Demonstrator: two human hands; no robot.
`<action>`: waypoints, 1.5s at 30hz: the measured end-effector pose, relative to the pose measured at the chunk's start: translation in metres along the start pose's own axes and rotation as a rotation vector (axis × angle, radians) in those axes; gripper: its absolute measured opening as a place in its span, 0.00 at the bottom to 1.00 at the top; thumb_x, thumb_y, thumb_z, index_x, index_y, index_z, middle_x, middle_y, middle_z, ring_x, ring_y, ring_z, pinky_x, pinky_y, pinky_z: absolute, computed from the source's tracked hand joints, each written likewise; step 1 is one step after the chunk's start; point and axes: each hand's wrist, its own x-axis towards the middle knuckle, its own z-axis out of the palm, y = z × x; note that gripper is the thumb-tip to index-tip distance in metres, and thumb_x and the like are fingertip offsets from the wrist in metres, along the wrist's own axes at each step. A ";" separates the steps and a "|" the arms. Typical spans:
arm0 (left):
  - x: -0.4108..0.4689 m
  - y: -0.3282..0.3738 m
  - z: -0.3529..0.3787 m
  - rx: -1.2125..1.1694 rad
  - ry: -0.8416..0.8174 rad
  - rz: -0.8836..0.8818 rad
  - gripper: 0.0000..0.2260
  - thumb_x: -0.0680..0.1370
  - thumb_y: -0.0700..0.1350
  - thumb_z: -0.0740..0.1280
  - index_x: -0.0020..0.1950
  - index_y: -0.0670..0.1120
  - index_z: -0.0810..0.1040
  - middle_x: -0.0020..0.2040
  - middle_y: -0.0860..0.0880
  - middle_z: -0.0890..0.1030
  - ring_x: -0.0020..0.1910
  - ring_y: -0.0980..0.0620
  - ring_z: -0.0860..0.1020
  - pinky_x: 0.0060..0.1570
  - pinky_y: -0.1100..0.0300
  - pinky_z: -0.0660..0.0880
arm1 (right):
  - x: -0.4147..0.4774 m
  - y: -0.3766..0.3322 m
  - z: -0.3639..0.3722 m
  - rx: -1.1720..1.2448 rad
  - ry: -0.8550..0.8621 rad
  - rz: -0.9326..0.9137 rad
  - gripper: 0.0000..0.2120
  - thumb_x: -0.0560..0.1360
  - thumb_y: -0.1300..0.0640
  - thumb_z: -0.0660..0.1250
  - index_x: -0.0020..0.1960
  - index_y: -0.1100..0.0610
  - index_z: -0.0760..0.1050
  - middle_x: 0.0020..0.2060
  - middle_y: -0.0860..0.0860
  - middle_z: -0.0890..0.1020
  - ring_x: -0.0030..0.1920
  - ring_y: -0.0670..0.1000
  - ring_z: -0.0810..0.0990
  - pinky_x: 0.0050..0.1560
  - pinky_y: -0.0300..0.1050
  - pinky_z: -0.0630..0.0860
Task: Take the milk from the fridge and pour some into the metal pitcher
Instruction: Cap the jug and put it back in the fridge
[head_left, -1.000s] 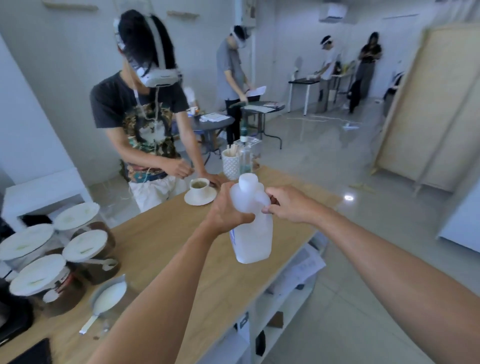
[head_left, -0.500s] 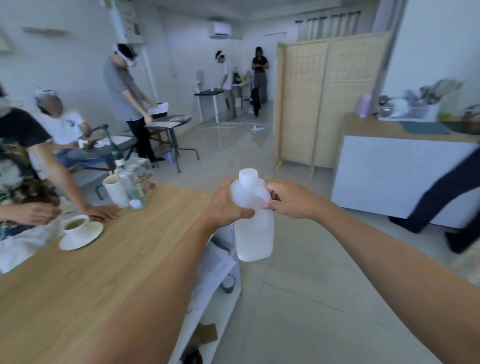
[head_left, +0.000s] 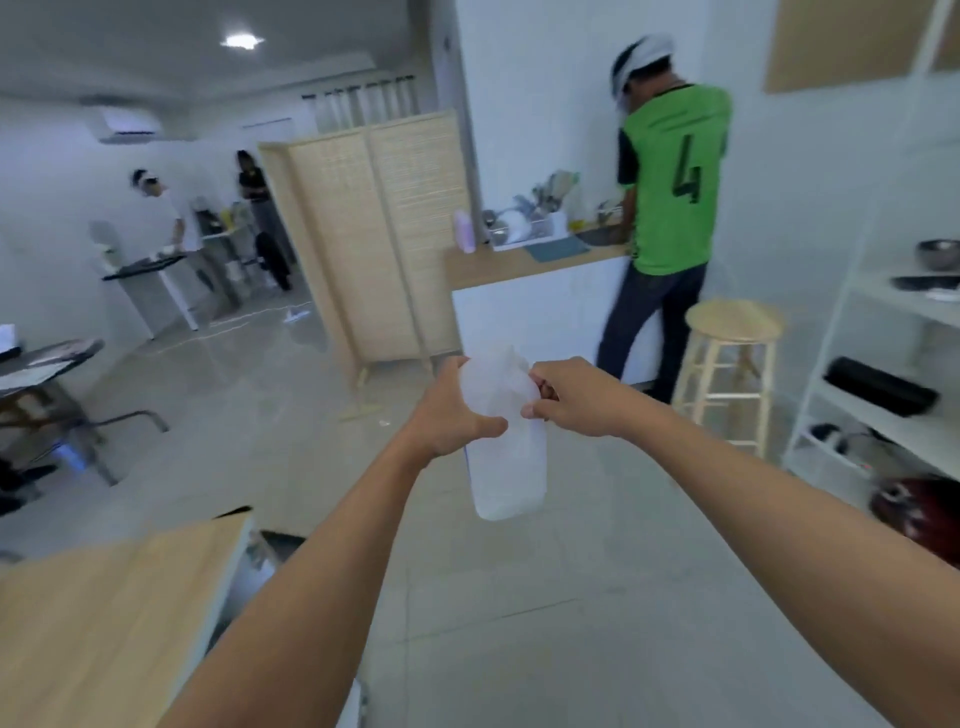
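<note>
The milk bottle (head_left: 506, 462) is a white translucent plastic jug, upright in mid-air over the tiled floor in front of me. My left hand (head_left: 452, 415) wraps around its upper left side. My right hand (head_left: 563, 397) grips the handle on its upper right side. The top of the bottle is blurred, so I cannot tell how the cap stands. Neither the metal pitcher nor the fridge is in view.
The wooden counter corner (head_left: 104, 613) lies at lower left. A person in a green shirt (head_left: 670, 182) stands at a sink counter (head_left: 519, 265) ahead. A wooden stool (head_left: 732, 358) and white shelving (head_left: 883, 364) stand right. A folding screen (head_left: 379, 234) stands ahead left.
My view has swung to the right, away from the wooden counter with the pitcher and cup, towards the sink counter. Both hands keep hold of the milk bottle in front of me.
</note>
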 end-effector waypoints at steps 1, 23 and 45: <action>0.013 0.002 0.010 -0.009 -0.028 0.039 0.32 0.64 0.42 0.78 0.64 0.48 0.68 0.60 0.50 0.76 0.57 0.54 0.78 0.46 0.60 0.78 | -0.003 0.011 -0.005 -0.014 0.019 0.041 0.11 0.77 0.51 0.69 0.40 0.52 0.70 0.36 0.45 0.76 0.36 0.46 0.74 0.34 0.41 0.67; 0.118 0.124 0.221 -0.167 -0.780 0.515 0.39 0.60 0.48 0.76 0.69 0.46 0.65 0.63 0.49 0.75 0.60 0.48 0.77 0.56 0.48 0.79 | -0.139 0.102 -0.072 -0.197 0.399 0.851 0.10 0.77 0.54 0.69 0.48 0.61 0.74 0.42 0.54 0.80 0.42 0.55 0.77 0.39 0.44 0.71; 0.104 0.261 0.433 -0.183 -0.957 0.627 0.33 0.66 0.40 0.77 0.65 0.51 0.63 0.56 0.53 0.73 0.56 0.48 0.76 0.48 0.53 0.78 | -0.303 0.235 -0.164 -0.088 0.755 1.179 0.16 0.76 0.39 0.66 0.52 0.51 0.76 0.48 0.47 0.80 0.49 0.48 0.79 0.49 0.43 0.77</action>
